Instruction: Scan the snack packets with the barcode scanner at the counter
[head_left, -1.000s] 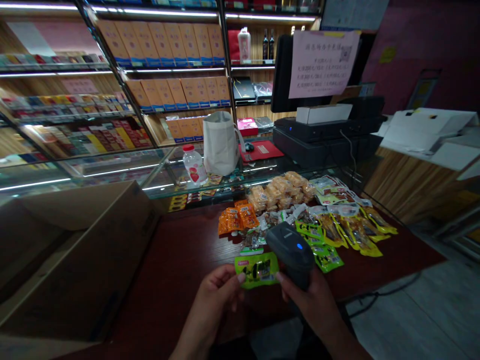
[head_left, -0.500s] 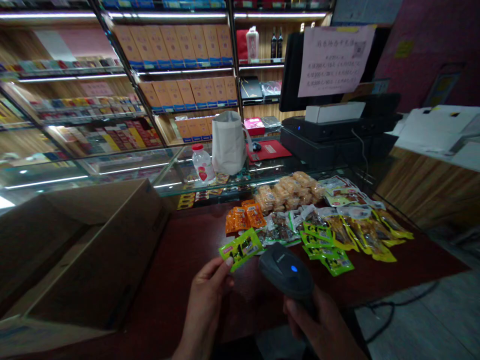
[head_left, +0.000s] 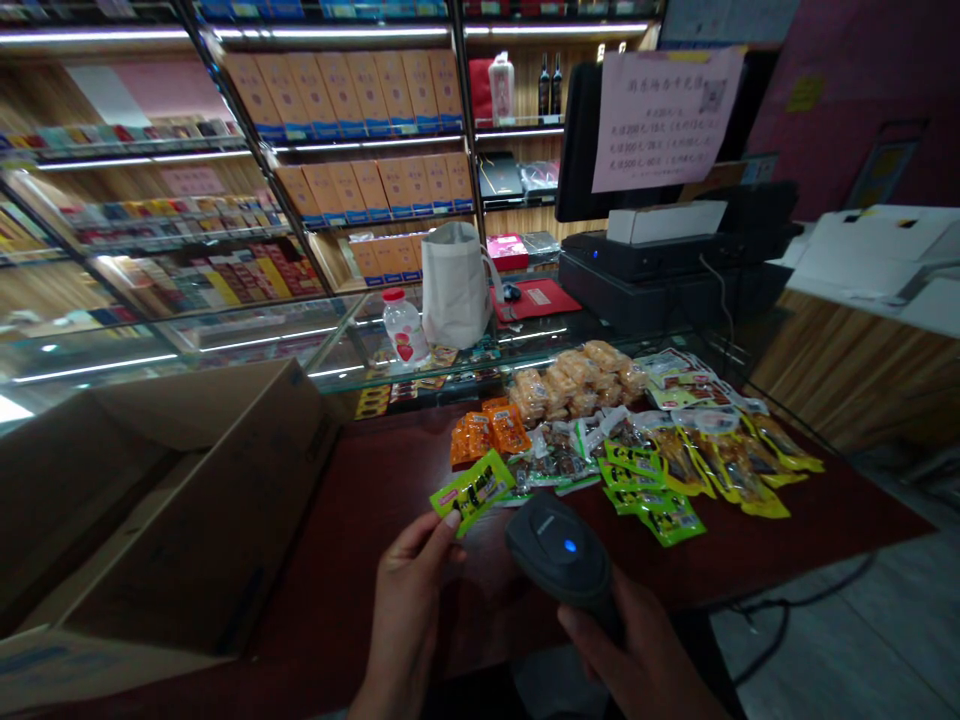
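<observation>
Between thumb and fingers, my left hand (head_left: 412,585) pinches a green snack packet (head_left: 480,488) by its lower left edge, above the dark red table (head_left: 352,530). My right hand (head_left: 626,635) is wrapped round the handle of a dark grey barcode scanner (head_left: 561,552) with a blue light on top. The scanner's head points away from me, just right of the packet and apart from it. Beyond them lie orange packets (head_left: 491,432), clear bags of dark pieces (head_left: 559,455) and a fan of green packets (head_left: 652,495).
An open cardboard box (head_left: 202,500) stands at the left. Wrapped pastries (head_left: 574,385) and yellow-edged snack bags (head_left: 727,460) fill the table's back right. Behind, a glass counter holds a bottle (head_left: 405,335), a white bag (head_left: 454,290) and a monitor with a paper sign (head_left: 660,120).
The scanner in my right hand has moved slightly left and a little away from me. My left hand and its green packet have shifted slightly left.
</observation>
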